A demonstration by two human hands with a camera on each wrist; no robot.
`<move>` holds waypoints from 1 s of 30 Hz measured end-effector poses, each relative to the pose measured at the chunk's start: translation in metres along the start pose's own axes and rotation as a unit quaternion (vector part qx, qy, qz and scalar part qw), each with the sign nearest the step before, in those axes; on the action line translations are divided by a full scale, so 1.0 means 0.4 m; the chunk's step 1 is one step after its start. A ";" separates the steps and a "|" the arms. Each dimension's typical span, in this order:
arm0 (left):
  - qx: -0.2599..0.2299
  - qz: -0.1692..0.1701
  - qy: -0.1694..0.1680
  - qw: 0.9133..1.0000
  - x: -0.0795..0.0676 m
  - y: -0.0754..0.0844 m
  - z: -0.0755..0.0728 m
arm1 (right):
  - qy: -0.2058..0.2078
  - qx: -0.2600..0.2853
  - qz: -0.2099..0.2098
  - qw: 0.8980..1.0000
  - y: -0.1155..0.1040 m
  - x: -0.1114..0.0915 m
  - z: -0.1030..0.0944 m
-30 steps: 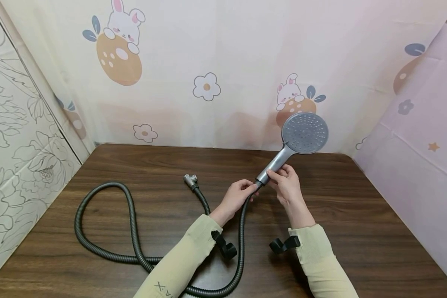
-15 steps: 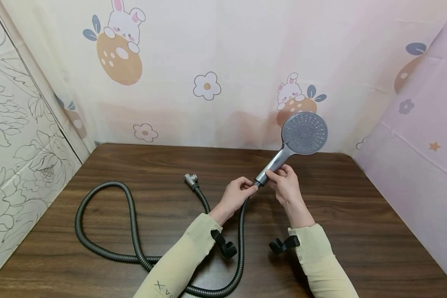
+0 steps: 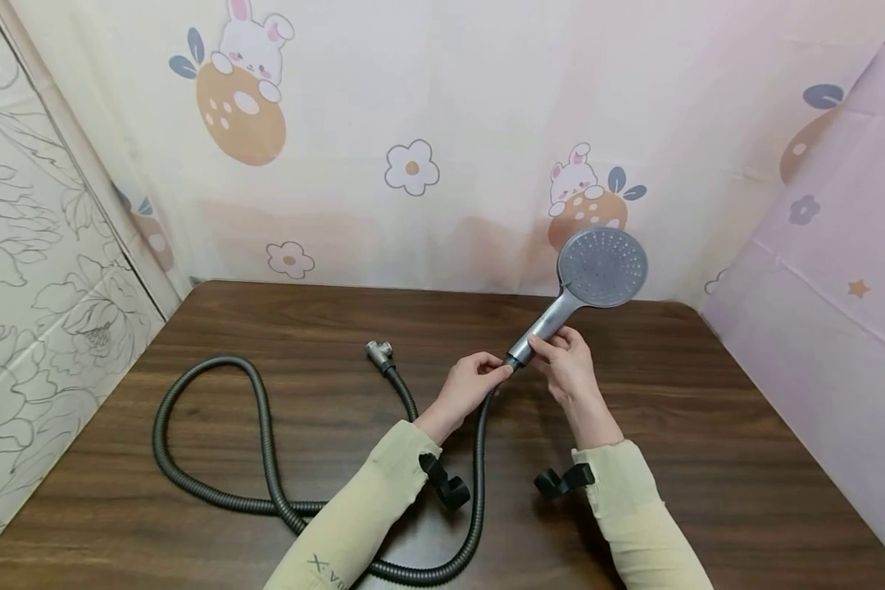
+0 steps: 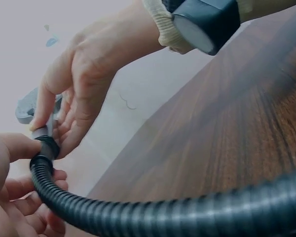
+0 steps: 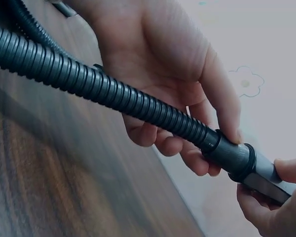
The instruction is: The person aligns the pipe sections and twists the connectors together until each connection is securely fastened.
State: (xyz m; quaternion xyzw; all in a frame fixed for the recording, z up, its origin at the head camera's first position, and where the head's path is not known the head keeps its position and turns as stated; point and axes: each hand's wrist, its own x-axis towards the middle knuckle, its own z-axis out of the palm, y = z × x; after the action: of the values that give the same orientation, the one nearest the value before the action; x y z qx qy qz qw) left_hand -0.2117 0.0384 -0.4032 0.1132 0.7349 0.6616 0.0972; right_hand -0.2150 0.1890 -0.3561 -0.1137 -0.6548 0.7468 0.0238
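A grey handheld shower head (image 3: 603, 267) is held up at a slant near the table's back edge, its nozzle face toward me. My right hand (image 3: 571, 373) grips its handle (image 3: 542, 328) low down, between thumb and fingers. My left hand (image 3: 466, 395) pinches the dark connector nut (image 5: 232, 155) of the ribbed shower hose (image 5: 113, 91), right at the handle's lower end. In the left wrist view the hose (image 4: 153, 217) curves down from that joint, with the right hand (image 4: 91, 74) beyond it.
The hose loops over the brown wooden table (image 3: 708, 459), partly hidden under the left sleeve (image 3: 361, 512). Its other metal end fitting (image 3: 379, 356) lies left of the hands. Patterned curtains (image 3: 487, 98) stand behind the table and at both sides.
The shower head has dipped very slightly, and the camera view has shifted a little. Both hands keep their hold at the joint.
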 end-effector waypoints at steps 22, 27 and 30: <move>0.080 -0.031 -0.070 0.994 -0.015 0.016 -0.014 | -0.008 0.004 0.044 0.999 0.027 -0.006 -0.023; 0.092 -0.029 -0.073 0.993 -0.017 0.014 -0.015 | -0.009 -0.006 0.051 0.999 0.031 -0.006 -0.024; 0.095 -0.030 -0.073 0.992 -0.017 0.011 -0.016 | -0.011 -0.012 0.054 0.998 0.034 -0.006 -0.025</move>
State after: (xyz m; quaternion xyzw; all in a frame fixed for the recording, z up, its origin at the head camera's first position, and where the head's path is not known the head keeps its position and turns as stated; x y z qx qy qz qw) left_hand -0.2067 0.0309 -0.3983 0.1479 0.7882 0.5758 0.1588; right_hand -0.2089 0.1964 -0.3704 -0.1410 -0.6572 0.7400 -0.0251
